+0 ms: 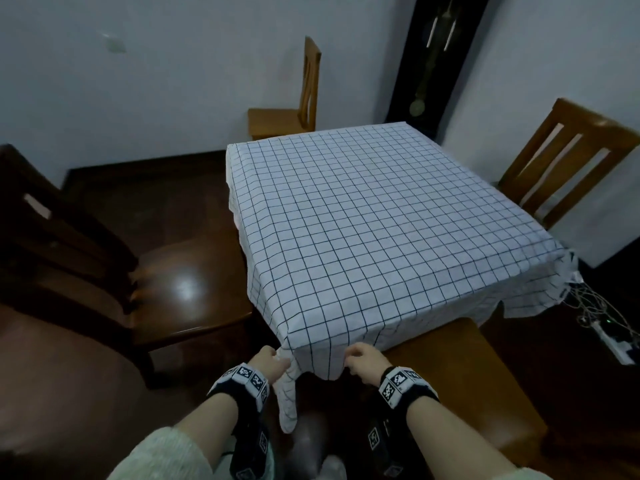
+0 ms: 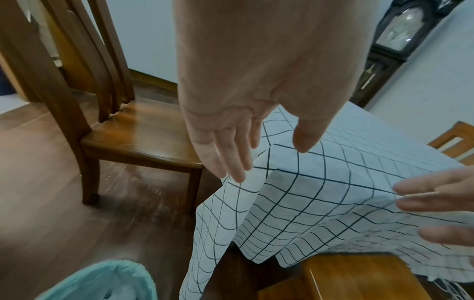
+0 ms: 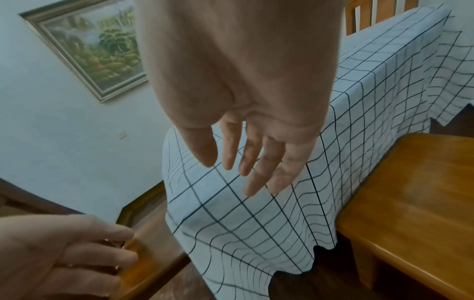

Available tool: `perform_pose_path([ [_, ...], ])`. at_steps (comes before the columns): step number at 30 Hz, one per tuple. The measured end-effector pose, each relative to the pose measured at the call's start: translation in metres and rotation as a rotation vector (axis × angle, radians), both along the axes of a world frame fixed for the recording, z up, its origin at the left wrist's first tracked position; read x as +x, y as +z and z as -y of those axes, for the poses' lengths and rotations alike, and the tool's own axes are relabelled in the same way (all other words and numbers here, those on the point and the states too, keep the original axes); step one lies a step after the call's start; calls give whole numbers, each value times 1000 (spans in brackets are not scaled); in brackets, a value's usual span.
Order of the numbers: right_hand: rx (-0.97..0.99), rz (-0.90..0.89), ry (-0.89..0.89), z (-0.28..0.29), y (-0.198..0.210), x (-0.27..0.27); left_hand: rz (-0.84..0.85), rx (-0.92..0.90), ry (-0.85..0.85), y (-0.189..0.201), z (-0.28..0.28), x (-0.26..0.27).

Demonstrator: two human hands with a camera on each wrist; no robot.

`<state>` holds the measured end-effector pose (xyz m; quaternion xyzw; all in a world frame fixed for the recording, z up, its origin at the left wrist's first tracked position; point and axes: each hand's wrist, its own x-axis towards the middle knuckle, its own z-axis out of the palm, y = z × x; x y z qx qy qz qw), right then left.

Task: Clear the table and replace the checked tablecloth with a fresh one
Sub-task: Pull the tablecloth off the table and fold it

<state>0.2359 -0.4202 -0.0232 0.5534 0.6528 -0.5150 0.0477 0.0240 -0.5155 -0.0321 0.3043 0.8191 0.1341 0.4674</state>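
Note:
The white checked tablecloth [image 1: 363, 220] covers the whole square table, and nothing stands on it. Both hands are at its near corner, where a pointed flap [image 1: 289, 400] hangs down. My left hand [image 1: 273, 358] is at the left of the corner; in the left wrist view its fingers [image 2: 231, 162] are straight, with their tips against the hanging fold and the thumb above the tabletop edge. My right hand [image 1: 360, 358] is at the right of the corner. Its fingers [image 3: 256, 174] are straight and spread over the draped side of the cloth [image 3: 256, 223], gripping nothing.
A dark wooden chair [image 1: 156, 289] stands left of the table, and a light wooden seat [image 1: 467, 375] is tucked under its near right side. More chairs stand behind [image 1: 298, 109] and right [image 1: 561, 161]. A tall clock [image 1: 436, 64] fills the corner. Cables and a power strip [image 1: 609, 337] lie on the floor.

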Motion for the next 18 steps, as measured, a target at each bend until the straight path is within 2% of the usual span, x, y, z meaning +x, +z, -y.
perform_pose_path([
  [5,-53,15,14,-50,-14,0,46,-28,145,-4,-32,12],
  [10,-95,4,56,-57,-34,-1,64,-73,239,-29,-46,16],
  [15,-170,42,87,-54,-52,7,82,-113,252,-47,-53,18],
  [18,-181,55,68,-56,-62,10,-8,-63,195,-58,-52,15],
])
